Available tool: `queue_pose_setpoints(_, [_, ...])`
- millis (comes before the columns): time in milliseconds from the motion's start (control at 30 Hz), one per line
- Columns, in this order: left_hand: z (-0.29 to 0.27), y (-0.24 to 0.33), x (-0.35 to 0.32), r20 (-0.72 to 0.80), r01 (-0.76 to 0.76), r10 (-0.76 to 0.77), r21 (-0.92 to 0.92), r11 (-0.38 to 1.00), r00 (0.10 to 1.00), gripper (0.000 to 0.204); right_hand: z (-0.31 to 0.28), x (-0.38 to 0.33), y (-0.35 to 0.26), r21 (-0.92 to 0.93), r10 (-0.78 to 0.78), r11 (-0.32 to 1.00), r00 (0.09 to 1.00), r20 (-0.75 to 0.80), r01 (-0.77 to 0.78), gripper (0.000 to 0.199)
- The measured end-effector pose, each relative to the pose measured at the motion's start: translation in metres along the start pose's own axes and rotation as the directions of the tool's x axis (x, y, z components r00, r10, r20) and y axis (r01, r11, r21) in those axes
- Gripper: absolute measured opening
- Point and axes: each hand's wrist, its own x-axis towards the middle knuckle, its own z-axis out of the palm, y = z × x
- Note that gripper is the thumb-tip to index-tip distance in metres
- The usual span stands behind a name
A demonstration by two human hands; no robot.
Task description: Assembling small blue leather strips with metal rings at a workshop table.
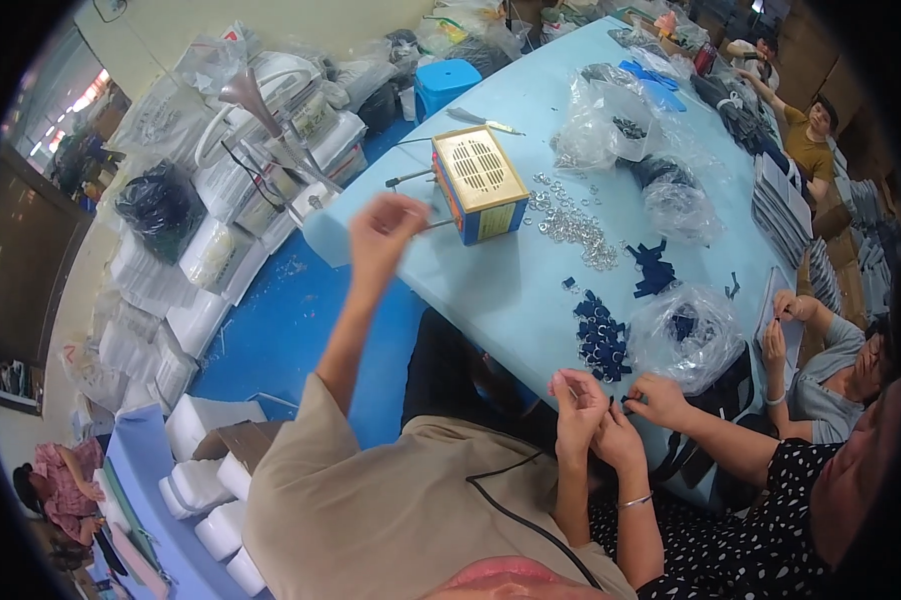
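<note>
My left hand (386, 228), over left corner of table (531, 300), blurred; cannot tell if I touch rod (439, 223) of gold-topped box (481, 165). My right hand (578, 412), by near edge: anything in it too small to tell. Silvery pieces (583, 238), mid-surface, too small to tell singly. Blue stool (448, 80) partly hidden behind left edge. Polka-dotted person (711, 525) cut off by lower picture edge.
</note>
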Motion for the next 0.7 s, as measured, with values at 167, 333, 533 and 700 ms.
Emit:
queue_pose_setpoints(167, [-0.146, -0.062, 0.009, -0.295, 0.199, -0.162, 0.099, 0.975, 0.942, 0.019, 0.015, -0.004, 0.026, -0.134, 0.057, 0.99, 0.981, 0.183, -0.032, 0.008])
queue_pose_setpoints(333, [-0.147, -0.087, 0.011, -0.269, 0.406, -0.382, 0.037, 0.913, 0.884, 0.024, 0.01, -0.004, 0.032, -0.191, 0.119, 0.978, 0.97, 0.21, -0.078, 0.008])
queue_pose_setpoints(533, [-0.141, -0.089, 0.011, -0.214, 0.443, -0.429, 0.02, 0.896, 0.878, 0.026, 0.008, 0.003, 0.031, -0.203, 0.091, 0.978, 0.97, 0.226, -0.045, 0.008])
queue_pose_setpoints(700, [-0.132, -0.088, 0.008, -0.192, 0.48, -0.472, -0.01, 0.877, 0.86, 0.024, 0.005, 0.006, 0.033, -0.193, 0.094, 0.98, 0.972, 0.215, -0.052, 0.007])
